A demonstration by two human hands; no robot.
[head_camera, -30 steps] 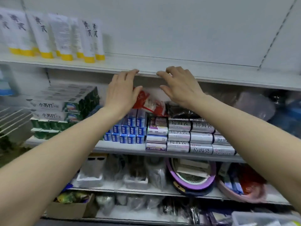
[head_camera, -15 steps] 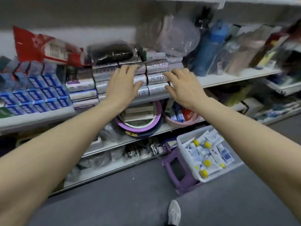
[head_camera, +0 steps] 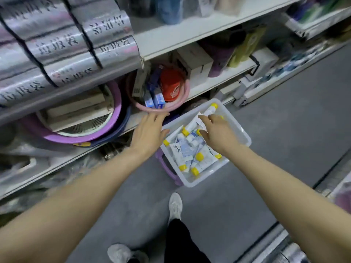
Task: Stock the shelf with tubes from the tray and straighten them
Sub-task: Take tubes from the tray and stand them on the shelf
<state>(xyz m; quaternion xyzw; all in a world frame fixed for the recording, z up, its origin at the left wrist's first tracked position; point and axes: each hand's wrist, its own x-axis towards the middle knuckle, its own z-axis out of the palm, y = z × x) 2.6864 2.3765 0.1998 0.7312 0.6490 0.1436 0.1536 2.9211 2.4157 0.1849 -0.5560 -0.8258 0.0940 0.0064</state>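
Note:
A clear plastic tray [head_camera: 239, 130] sits on a purple stool [head_camera: 168, 170] on the floor by the shelving. Several white tubes with yellow caps [head_camera: 190, 150] lie jumbled in it. My right hand [head_camera: 216, 132] hovers over the tray's middle, fingers spread just above the tubes, holding nothing that I can see. My left hand [head_camera: 149, 132] is open at the tray's left rim, fingers straight, empty. The top shelf with the standing tubes is out of view.
Silver rolled packs [head_camera: 62, 48] fill the shelf at upper left. Below them stand a purple basin [head_camera: 79, 135] and a pink basin [head_camera: 178, 103] with boxes and a red jar. Grey floor lies to the right. My feet [head_camera: 175, 207] are below the tray.
My view has swung down from the upper shelf to the floor. Both hands dropped from the shelf edge to the tray; the right one is now over the tubes.

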